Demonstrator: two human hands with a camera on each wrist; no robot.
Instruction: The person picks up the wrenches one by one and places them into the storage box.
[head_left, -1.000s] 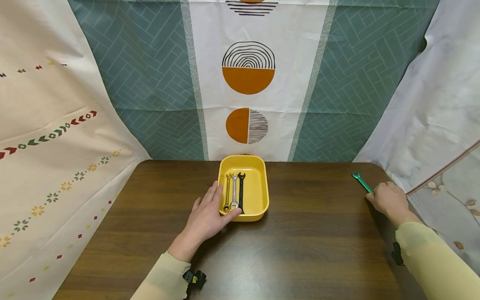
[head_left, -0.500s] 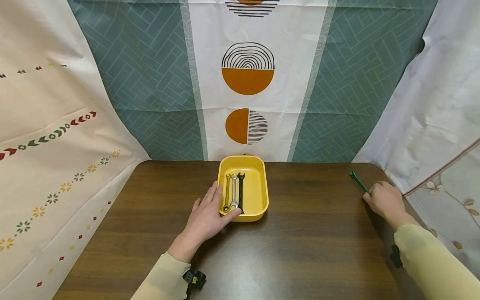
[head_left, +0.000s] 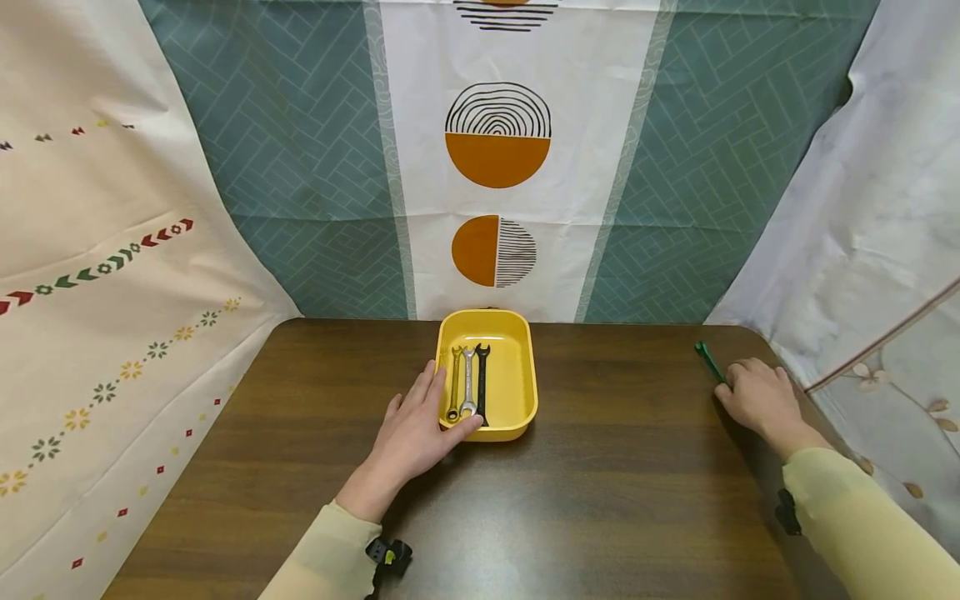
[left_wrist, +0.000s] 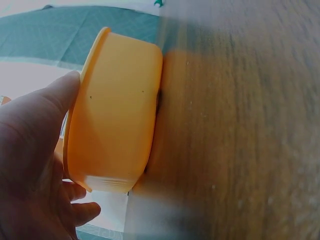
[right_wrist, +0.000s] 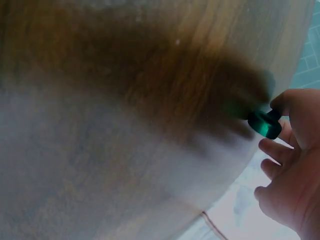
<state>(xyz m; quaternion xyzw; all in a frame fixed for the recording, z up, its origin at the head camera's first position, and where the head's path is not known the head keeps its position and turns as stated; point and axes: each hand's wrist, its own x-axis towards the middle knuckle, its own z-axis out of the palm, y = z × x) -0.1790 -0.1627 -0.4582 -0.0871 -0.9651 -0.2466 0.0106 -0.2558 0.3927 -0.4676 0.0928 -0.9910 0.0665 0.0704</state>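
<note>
In the head view, a yellow tray (head_left: 513, 375) stands at the table's far middle. Side by side in it lie a gold wrench (head_left: 455, 382), a silver wrench (head_left: 469, 379) and a black wrench (head_left: 482, 379). My left hand (head_left: 412, 433) rests on the tray's near left corner, fingers stretched along the left side and thumb on the near rim. The left wrist view shows that thumb at the rim above the tray's outer wall (left_wrist: 115, 110). Far right, my right hand (head_left: 761, 400) pinches a green wrench (head_left: 705, 357); its ring end (right_wrist: 266, 126) shows in the right wrist view.
The brown wooden table (head_left: 600, 500) runs up to a patterned cloth (head_left: 307, 167) at the back. A cream cloth (head_left: 112, 333) hangs on the left, and a white cloth (head_left: 885, 250) borders the right edge.
My right hand has moved a little to the left with the green wrench, which now looks tilted up off the table. My left hand and the tray have stayed in place.
</note>
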